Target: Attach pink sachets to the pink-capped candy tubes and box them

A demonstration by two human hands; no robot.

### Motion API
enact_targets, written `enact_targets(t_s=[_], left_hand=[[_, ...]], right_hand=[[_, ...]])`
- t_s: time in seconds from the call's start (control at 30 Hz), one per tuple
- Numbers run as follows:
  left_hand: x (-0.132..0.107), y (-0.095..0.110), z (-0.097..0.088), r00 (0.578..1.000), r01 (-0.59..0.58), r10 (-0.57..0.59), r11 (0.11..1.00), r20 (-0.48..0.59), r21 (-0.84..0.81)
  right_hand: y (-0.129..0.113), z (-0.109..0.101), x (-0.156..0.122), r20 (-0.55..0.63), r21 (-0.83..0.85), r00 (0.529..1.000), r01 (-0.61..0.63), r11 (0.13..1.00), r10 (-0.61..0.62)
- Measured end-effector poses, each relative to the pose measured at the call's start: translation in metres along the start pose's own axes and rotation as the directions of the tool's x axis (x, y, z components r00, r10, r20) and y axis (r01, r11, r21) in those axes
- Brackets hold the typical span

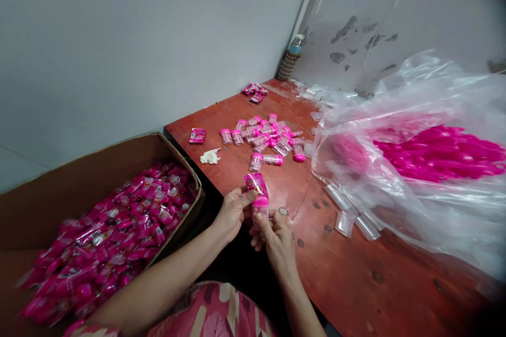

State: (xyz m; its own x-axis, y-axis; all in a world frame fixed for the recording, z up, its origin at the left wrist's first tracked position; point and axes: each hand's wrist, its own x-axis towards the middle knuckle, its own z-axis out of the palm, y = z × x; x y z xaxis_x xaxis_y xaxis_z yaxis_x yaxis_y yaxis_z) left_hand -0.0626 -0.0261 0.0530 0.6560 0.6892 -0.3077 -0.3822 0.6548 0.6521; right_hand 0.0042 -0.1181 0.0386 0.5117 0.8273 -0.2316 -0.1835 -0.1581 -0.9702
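Observation:
My left hand [233,213] pinches a small pink printed packet [256,183] above the near edge of the red-brown table [348,274]. My right hand [276,239] grips a little clear bottle with a pink cap [261,208] just under that packet. Both hands are closed and nearly touch. Further back on the table lies a heap of several similar pink-capped bottles [269,138].
An open cardboard box [79,168] full of pink packets stands at my left. A big clear plastic bag [415,168] with pink parts covers the table's right side. Loose clear tubes [351,221], a white crumpled scrap [210,156], a pink packet [197,136] and a bottle in the corner [290,60] are also there.

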Motion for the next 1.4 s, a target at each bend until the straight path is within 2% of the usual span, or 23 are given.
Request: enact_targets(t_s=[0.23,0.4,0.47,0.57,0.63,0.73,0.87,1.07,1.27,1.33,1.4], left_hand=[[0.002,-0.004,-0.002,0.995,0.082,-0.09,0.982,0.042,0.172],[0.002,-0.004,-0.001,0.984,0.12,-0.147,0.962,0.097,0.243],[0.002,-0.005,0.0,0.988,0.108,-0.131,0.961,0.076,0.254],[0.001,-0.006,0.002,0.995,0.1,-0.099,0.971,-0.014,0.219],[0.001,-0.009,0.003,0.993,0.111,-0.104,0.98,-0.048,0.166],[-0.001,-0.014,0.002,0.986,0.162,-0.165,0.978,0.013,0.13],[-0.002,-0.013,0.0,0.964,0.229,-0.247,0.96,0.1,0.162],[-0.004,-0.001,-0.002,0.99,0.134,-0.128,0.985,-0.055,0.113],[-0.02,-0.01,-0.002,0.981,0.187,-0.189,0.981,0.052,0.042],[-0.029,-0.005,-0.007,0.987,0.152,-0.153,0.988,0.052,0.024],[-0.036,0.007,-0.017,0.999,0.044,-0.044,0.999,-0.019,0.003]], right_hand=[[0.006,-0.006,0.001,-0.05,-0.11,0.996,0.071,0.991,-0.077],[0.009,-0.008,0.004,0.018,0.038,1.0,0.015,0.999,-0.016],[0.01,-0.008,0.004,-0.008,0.034,1.0,0.014,0.999,-0.014],[0.011,-0.008,0.002,-0.109,-0.092,0.991,0.067,0.994,-0.077],[0.011,-0.008,0.002,-0.131,-0.129,0.986,0.083,0.988,-0.1],[0.014,-0.007,0.003,-0.065,0.02,0.997,0.042,0.999,-0.041],[0.015,-0.005,0.004,0.016,0.269,0.999,-0.034,0.962,0.031],[0.008,-0.01,-0.004,0.08,0.275,0.997,0.0,0.961,-0.023],[0.005,-0.006,0.003,0.043,0.361,0.999,0.006,0.933,-0.024],[0.003,-0.002,0.006,0.072,0.349,0.997,-0.005,0.937,-0.021],[0.0,-0.001,0.008,0.101,0.324,0.995,-0.009,0.946,-0.025]])
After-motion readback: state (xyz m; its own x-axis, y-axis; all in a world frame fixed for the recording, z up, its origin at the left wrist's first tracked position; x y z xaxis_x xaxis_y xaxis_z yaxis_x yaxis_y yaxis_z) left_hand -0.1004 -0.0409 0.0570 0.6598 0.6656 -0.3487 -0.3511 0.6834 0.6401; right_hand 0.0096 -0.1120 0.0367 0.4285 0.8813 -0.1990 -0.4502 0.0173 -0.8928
